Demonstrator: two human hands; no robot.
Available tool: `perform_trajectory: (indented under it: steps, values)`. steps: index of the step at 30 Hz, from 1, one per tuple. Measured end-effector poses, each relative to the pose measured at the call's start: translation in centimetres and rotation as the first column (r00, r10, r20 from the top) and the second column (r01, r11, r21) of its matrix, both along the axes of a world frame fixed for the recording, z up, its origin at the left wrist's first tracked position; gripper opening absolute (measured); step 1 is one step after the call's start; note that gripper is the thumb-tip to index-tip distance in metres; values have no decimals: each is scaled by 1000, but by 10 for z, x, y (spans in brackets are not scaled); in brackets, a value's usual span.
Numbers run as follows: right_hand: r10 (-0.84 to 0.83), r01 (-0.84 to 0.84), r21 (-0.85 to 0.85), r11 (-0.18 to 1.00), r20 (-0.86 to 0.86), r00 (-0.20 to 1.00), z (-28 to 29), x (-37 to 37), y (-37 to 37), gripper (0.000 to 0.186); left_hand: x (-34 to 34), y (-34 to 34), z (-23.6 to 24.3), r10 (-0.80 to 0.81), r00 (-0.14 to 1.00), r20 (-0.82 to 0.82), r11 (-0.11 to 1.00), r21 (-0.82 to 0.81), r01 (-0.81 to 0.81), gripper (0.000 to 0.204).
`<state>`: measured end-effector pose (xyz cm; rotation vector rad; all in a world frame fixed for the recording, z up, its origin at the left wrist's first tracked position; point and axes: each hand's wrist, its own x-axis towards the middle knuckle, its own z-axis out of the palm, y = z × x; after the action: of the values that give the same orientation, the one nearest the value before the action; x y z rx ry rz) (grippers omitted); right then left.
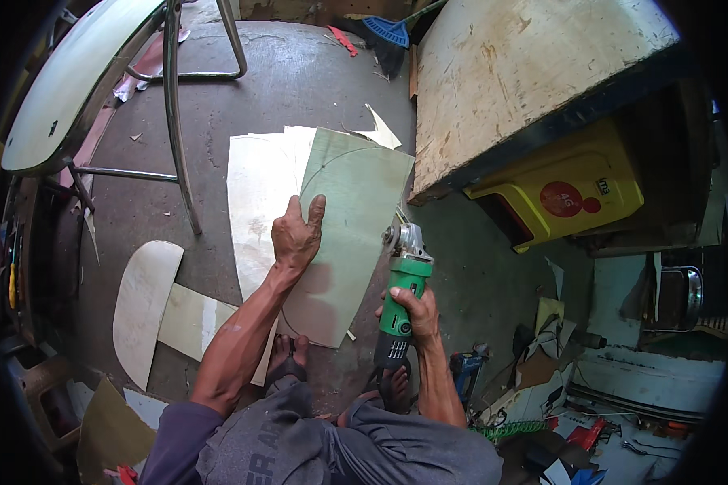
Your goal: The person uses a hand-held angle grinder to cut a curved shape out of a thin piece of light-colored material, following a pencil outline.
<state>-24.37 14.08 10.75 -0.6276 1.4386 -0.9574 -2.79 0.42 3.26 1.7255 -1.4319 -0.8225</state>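
Observation:
My right hand (pixel 419 314) is wrapped round the body of a green angle grinder (pixel 404 295). Its metal head and disc point away from me, just off the right edge of a thin greenish plywood sheet (pixel 344 234) on the floor. A curved line is drawn on that sheet. Over its left part is my left hand (pixel 298 234), thumb and one finger stretched out, the rest partly hidden; nothing shows in it. I cannot tell whether it presses on the sheet. Paler sheets (pixel 255 190) lie underneath, sticking out to the left and at the far end.
A rounded cut board piece (pixel 148 303) lies on the left, beside a flat strip (pixel 194 322). A metal-legged chair (pixel 172 105) stands far left. At right are a worn wooden table (pixel 534 73) and a yellow plastic piece (pixel 558 190) beneath it. A blue broom (pixel 388 31) lies at the back.

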Motion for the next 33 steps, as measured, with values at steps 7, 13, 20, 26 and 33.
perform_trajectory:
  steps: [7, 13, 20, 26, 33]
  values:
    - [-12, 12, -24, 1000, 4, 1000, 5, -1, -2, 49, -3, 1, 2, 4, 1000, 15, 999, -42, -4, 60]
    - [-23, 22, -46, 999, -3, 1000, 4, -7, -1, 50, -6, 4, 6, -24, 1000, 6, 999, -27, 24, 58]
    - [-37, 36, -60, 998, -7, 999, 7, -8, 1, 51, -8, 6, 8, -48, 999, 3, 998, -28, 48, 57]
    - [-38, 38, -54, 998, 0, 999, 12, -10, 2, 54, -11, 9, 9, -36, 999, -18, 997, -76, 35, 57]
    - [-72, 74, -75, 994, 21, 997, 16, -10, 7, 51, -11, 14, 20, -81, 996, -34, 995, -53, 79, 57]
